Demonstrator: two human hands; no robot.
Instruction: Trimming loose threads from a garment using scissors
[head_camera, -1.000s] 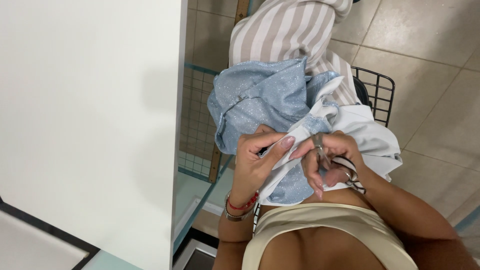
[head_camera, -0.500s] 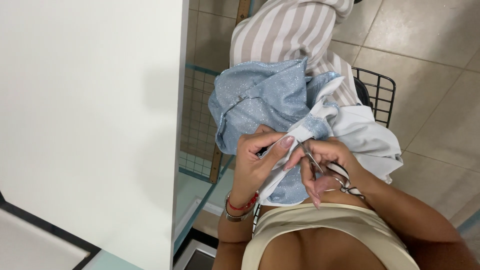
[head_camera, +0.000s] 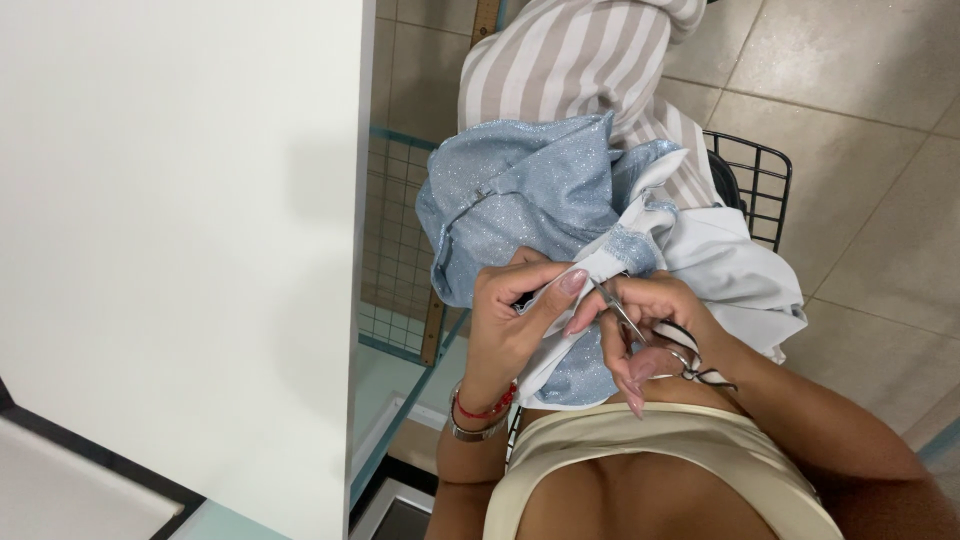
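Observation:
A sparkly light-blue garment (head_camera: 520, 190) with a white lining lies bunched on my lap. My left hand (head_camera: 515, 325) pinches a white edge of the garment between thumb and fingers. My right hand (head_camera: 645, 330) grips small metal scissors (head_camera: 625, 315), whose blades point up-left at the pinched fabric. A striped ribbon hangs from the scissor handles. A red band and a metal bracelet sit on my left wrist.
A white table top (head_camera: 180, 250) fills the left side. A black wire basket (head_camera: 750, 185) holds white cloth (head_camera: 735, 275) at the right. Striped trousers (head_camera: 580, 60) stretch over the tiled floor (head_camera: 860, 120). A wire grid panel (head_camera: 395, 260) stands beside the table.
My right hand has turned the scissors slightly, and the blades now point closer to the pinched white edge. My left hand keeps its hold on the fabric.

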